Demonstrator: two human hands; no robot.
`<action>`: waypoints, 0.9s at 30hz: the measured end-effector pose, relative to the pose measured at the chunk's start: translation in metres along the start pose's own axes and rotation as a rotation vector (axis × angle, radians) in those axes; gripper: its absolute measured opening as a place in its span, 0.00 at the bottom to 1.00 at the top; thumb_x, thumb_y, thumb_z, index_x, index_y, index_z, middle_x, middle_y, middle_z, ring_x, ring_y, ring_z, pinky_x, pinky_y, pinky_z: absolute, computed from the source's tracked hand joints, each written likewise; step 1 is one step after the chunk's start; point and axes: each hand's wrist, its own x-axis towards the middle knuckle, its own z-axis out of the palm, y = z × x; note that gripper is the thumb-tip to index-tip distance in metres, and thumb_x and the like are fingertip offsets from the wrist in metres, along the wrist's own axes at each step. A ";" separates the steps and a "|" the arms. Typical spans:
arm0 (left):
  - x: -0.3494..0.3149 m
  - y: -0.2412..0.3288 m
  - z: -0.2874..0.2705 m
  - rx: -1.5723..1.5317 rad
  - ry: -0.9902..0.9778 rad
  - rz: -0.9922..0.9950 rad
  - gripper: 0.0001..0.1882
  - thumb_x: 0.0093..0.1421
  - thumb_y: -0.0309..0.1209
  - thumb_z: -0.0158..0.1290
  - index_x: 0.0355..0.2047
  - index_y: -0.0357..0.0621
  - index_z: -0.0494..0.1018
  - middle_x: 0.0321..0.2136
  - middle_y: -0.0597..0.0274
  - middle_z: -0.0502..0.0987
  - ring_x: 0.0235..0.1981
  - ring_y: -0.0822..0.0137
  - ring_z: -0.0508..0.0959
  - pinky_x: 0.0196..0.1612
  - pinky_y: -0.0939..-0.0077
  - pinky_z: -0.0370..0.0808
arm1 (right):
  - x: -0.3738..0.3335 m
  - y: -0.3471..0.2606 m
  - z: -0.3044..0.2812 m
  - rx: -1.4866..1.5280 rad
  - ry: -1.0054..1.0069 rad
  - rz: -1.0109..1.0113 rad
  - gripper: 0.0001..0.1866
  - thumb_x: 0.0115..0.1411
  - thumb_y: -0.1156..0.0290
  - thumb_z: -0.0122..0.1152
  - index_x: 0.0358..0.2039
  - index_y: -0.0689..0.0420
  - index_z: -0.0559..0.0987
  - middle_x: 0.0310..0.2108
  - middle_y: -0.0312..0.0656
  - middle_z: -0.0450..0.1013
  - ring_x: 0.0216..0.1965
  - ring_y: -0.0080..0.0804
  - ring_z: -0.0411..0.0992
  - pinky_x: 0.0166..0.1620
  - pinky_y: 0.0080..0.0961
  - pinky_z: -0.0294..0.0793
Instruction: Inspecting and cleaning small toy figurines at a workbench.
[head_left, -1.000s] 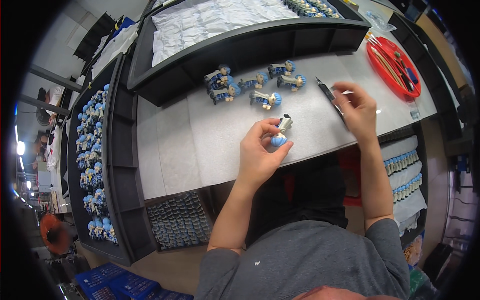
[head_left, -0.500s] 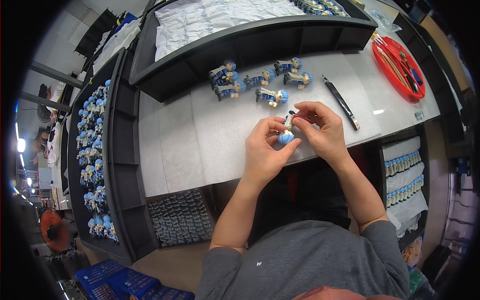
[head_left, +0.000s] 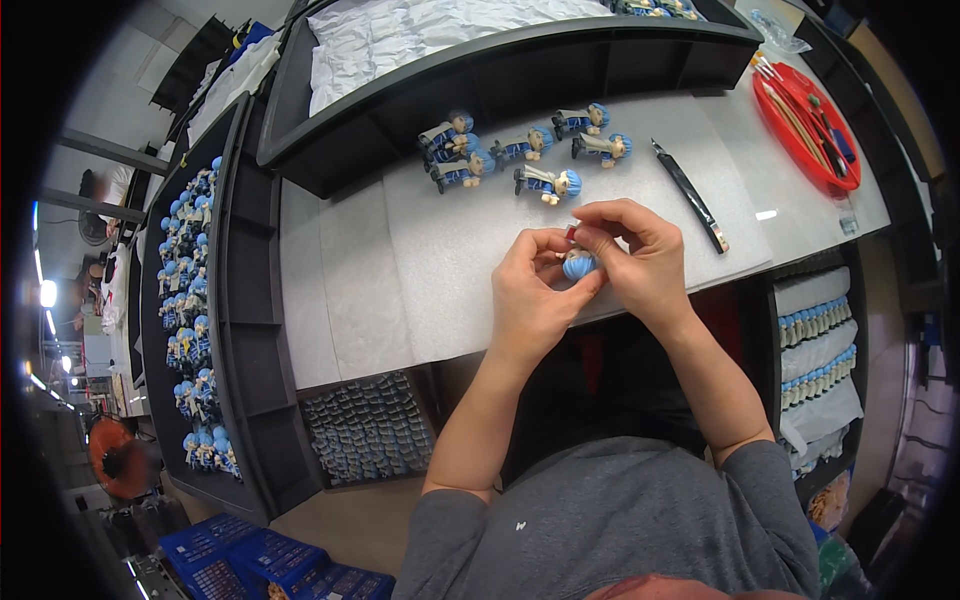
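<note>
Pinching blue-haired figurine (head_left: 578, 263) between both hands, blue head towards the person

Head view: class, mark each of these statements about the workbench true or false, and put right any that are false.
1. Both hands hold one small blue-haired figurine. True.
2. The black tool is in the right hand. False: it lies on the white mat, right of the hands.
3. Several finished figurines lie on the mat beyond the hands. True.
4. The red tray sits at the person's left. False: it is at the far right.
5. The left hand rests flat on the mat. False: its fingers grip the figurine.
</note>
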 end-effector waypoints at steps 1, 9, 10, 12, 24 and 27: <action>0.000 0.000 0.000 0.009 -0.003 -0.013 0.18 0.44 0.19 0.63 0.33 0.33 0.66 0.39 0.52 0.71 0.39 0.70 0.74 0.44 0.78 0.76 | 0.000 0.000 0.000 -0.060 -0.025 -0.049 0.11 0.49 0.85 0.58 0.34 0.62 0.78 0.27 0.41 0.75 0.28 0.24 0.74 0.33 0.18 0.73; 0.000 -0.003 0.001 -0.096 0.020 0.013 0.17 0.45 0.18 0.62 0.32 0.33 0.66 0.41 0.49 0.71 0.41 0.68 0.75 0.43 0.76 0.77 | 0.010 0.000 0.000 -0.091 0.061 -0.081 0.13 0.47 0.86 0.57 0.36 0.62 0.77 0.23 0.41 0.74 0.24 0.23 0.72 0.29 0.20 0.72; 0.000 -0.003 0.001 -0.091 0.020 0.007 0.17 0.45 0.18 0.62 0.32 0.33 0.66 0.41 0.49 0.71 0.41 0.68 0.75 0.43 0.76 0.77 | 0.010 -0.001 0.000 -0.139 0.024 -0.117 0.13 0.47 0.86 0.57 0.35 0.62 0.77 0.23 0.40 0.73 0.24 0.23 0.72 0.29 0.20 0.72; 0.000 -0.004 0.002 -0.073 0.019 0.031 0.15 0.46 0.18 0.61 0.31 0.32 0.67 0.40 0.50 0.71 0.39 0.69 0.76 0.42 0.77 0.77 | 0.011 -0.002 -0.001 -0.170 -0.018 -0.088 0.11 0.48 0.86 0.56 0.34 0.62 0.76 0.21 0.40 0.72 0.23 0.24 0.71 0.29 0.20 0.71; 0.000 -0.003 0.001 -0.066 0.030 0.014 0.14 0.46 0.18 0.61 0.30 0.32 0.67 0.40 0.49 0.71 0.38 0.69 0.76 0.41 0.77 0.78 | 0.012 0.000 0.000 -0.192 -0.001 -0.089 0.08 0.50 0.85 0.55 0.32 0.62 0.73 0.20 0.40 0.71 0.23 0.24 0.71 0.28 0.20 0.69; 0.000 -0.004 0.002 -0.087 0.020 0.022 0.14 0.46 0.18 0.61 0.30 0.32 0.67 0.40 0.49 0.71 0.38 0.69 0.76 0.41 0.77 0.78 | 0.013 0.000 -0.001 -0.191 0.015 -0.074 0.06 0.49 0.85 0.56 0.28 0.63 0.70 0.22 0.41 0.71 0.23 0.25 0.71 0.27 0.21 0.69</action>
